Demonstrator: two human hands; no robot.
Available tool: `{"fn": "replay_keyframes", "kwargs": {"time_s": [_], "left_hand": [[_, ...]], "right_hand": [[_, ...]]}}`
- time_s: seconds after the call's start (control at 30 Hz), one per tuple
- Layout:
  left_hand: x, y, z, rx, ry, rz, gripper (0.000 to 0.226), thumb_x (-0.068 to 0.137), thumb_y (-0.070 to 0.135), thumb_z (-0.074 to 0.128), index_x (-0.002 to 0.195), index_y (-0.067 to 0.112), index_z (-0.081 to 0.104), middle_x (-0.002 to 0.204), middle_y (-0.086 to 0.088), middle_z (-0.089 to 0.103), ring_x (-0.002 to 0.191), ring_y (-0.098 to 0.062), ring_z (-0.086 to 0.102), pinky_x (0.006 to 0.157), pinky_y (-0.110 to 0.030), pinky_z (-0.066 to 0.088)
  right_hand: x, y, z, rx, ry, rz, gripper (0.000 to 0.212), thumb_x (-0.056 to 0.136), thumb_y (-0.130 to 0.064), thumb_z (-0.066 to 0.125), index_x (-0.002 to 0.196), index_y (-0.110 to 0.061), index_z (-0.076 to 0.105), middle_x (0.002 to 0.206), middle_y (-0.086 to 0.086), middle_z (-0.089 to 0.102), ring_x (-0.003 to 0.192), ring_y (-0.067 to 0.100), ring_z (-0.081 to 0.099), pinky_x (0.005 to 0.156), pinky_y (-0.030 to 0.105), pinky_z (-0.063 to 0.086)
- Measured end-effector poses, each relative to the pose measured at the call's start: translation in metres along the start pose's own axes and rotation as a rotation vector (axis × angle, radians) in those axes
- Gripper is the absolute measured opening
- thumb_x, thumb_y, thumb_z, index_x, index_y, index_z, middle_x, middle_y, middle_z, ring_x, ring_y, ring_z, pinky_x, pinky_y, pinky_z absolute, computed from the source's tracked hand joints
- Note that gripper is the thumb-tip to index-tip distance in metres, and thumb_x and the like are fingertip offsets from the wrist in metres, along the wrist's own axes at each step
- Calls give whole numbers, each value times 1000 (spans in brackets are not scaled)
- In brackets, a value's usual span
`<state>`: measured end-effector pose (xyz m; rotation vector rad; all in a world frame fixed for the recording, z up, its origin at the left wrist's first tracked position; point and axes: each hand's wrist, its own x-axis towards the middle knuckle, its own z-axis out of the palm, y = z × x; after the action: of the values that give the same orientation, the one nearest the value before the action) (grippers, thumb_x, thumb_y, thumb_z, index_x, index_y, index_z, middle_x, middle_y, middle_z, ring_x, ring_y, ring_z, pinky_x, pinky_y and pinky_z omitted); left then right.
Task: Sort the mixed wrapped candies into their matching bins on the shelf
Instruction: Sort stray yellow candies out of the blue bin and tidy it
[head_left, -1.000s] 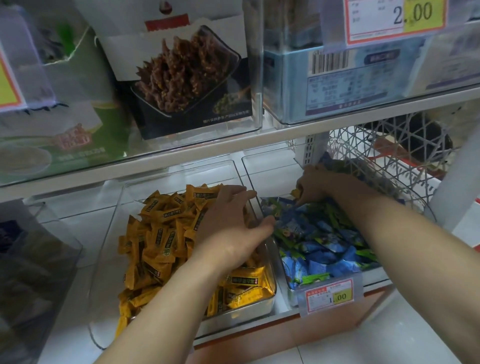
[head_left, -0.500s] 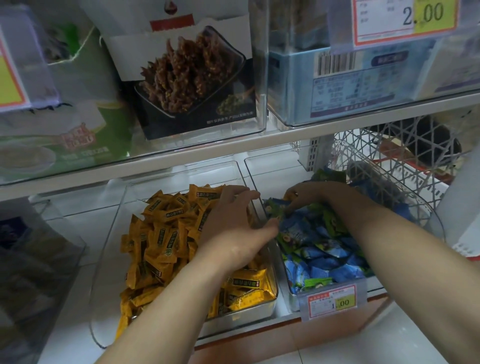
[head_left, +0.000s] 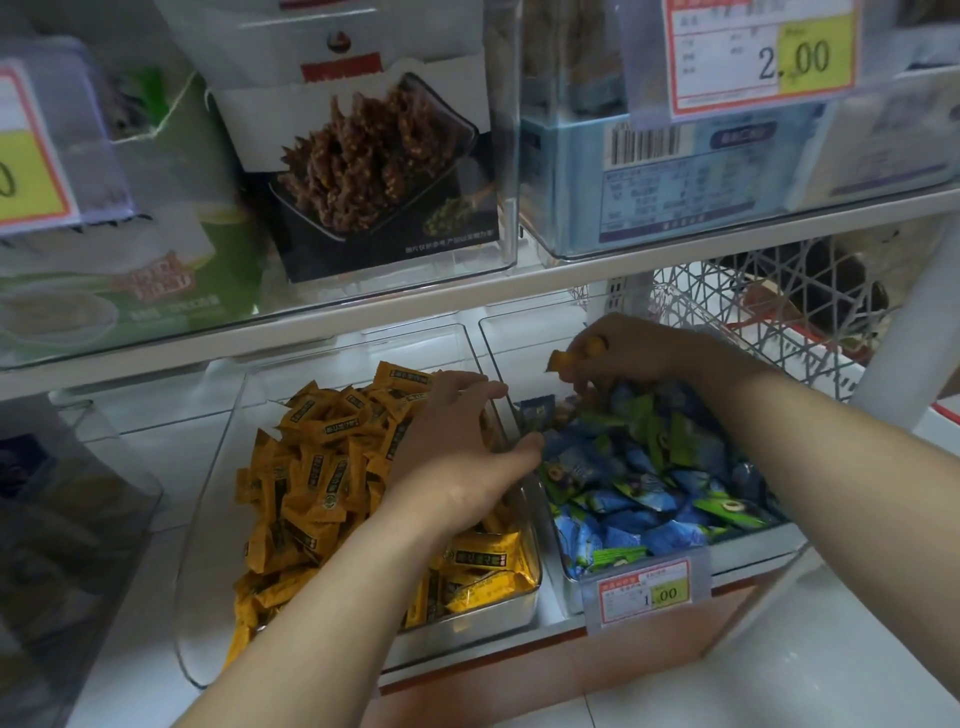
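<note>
Two clear bins stand side by side on the lower shelf. The left bin (head_left: 208, 519) holds a heap of yellow wrapped candies (head_left: 311, 467). The right bin (head_left: 563, 582) holds blue and green wrapped candies (head_left: 649, 467). My left hand (head_left: 457, 457) lies flat over the yellow heap, fingers spread, thumb on the wall between the bins. My right hand (head_left: 623, 353) hovers over the back of the blue and green pile and pinches one yellow candy (head_left: 563, 358) in its fingertips.
A price tag reading 1.00 (head_left: 644, 592) hangs on the right bin's front. A white lattice basket (head_left: 753, 312) stands behind my right arm. The upper shelf (head_left: 467, 296) carries clear boxes of packaged snacks close above the bins. A dark clear bin (head_left: 62, 519) sits at far left.
My right hand has risen from the blue and green pile with a yellow candy in its fingers. My left hand has stayed on the yellow heap.
</note>
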<state>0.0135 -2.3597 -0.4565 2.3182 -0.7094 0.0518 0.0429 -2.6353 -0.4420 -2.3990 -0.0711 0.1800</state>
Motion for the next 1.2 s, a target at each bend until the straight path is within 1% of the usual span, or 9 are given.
{"fn": "replay_keyframes", "kwargs": {"time_s": [0.07, 0.2, 0.3, 0.47, 0.57, 0.73, 0.87, 1.1, 1.2], "left_hand": [[1, 2, -1, 3, -19, -14, 74, 62, 76, 53, 129, 42, 53, 133, 22, 36, 124, -5, 43, 98, -23, 40], [1, 15, -4, 89, 79, 56, 70, 73, 64, 61, 136, 35, 50, 138, 11, 44, 129, -13, 42, 104, -28, 37], [-2, 37, 1, 116, 177, 182, 79, 75, 67, 60, 144, 36, 38, 139, 4, 51, 124, -18, 47, 102, -35, 41], [-5, 65, 20, -22, 43, 183, 98, 70, 78, 58, 149, 48, 9, 146, 8, 36, 122, -16, 52, 96, -35, 50], [-3, 67, 25, -75, 26, 190, 95, 67, 76, 63, 148, 47, 21, 141, 9, 37, 116, -12, 55, 95, -35, 52], [-3, 74, 28, -149, 72, 241, 64, 71, 56, 74, 129, 43, 49, 119, 14, 51, 107, -5, 53, 87, -16, 43], [-4, 77, 27, -232, 46, 221, 36, 78, 34, 74, 109, 37, 55, 106, 11, 60, 89, -10, 63, 78, -31, 54], [-3, 74, 22, -298, 80, 106, 34, 74, 27, 75, 100, 33, 54, 93, 17, 64, 82, 2, 61, 67, -19, 52], [-3, 66, 7, -323, 135, 112, 33, 74, 26, 76, 100, 32, 56, 94, 17, 64, 84, 4, 60, 66, -14, 49]], "right_hand": [[-12, -15, -5, 31, 41, -24, 17, 87, -39, 74, 83, -23, 76, 79, -10, 77, 66, 8, 71, 58, 13, 50], [-40, -40, -6, 112, 99, -44, 27, 89, -44, 71, 92, -18, 77, 87, -8, 78, 74, 18, 74, 72, 31, 58], [-62, -55, 3, 142, 155, -24, 29, 88, -51, 69, 87, -23, 76, 79, -7, 76, 74, 12, 71, 70, 26, 54], [-89, -64, 28, 319, 240, 75, 37, 85, -50, 68, 88, -14, 74, 77, -3, 75, 74, 10, 70, 71, 30, 50], [-101, -62, 39, 499, 259, 81, 56, 76, -58, 68, 96, -5, 72, 85, 10, 74, 78, 22, 71, 66, 27, 52], [-114, -51, 43, 787, 218, 97, 49, 71, -55, 71, 99, -15, 73, 94, 6, 76, 86, 18, 72, 68, 32, 55], [-120, -45, 41, 911, 156, 82, 22, 90, -36, 63, 94, -18, 75, 97, 8, 73, 88, 22, 67, 75, 38, 52], [-128, -45, 43, 861, 79, 4, 41, 88, -26, 73, 125, -10, 62, 123, 15, 67, 109, 26, 67, 87, 40, 57], [-129, -38, 41, 710, 152, 8, 40, 92, -10, 69, 129, -18, 61, 118, 7, 70, 111, 22, 67, 85, 35, 57]]}}
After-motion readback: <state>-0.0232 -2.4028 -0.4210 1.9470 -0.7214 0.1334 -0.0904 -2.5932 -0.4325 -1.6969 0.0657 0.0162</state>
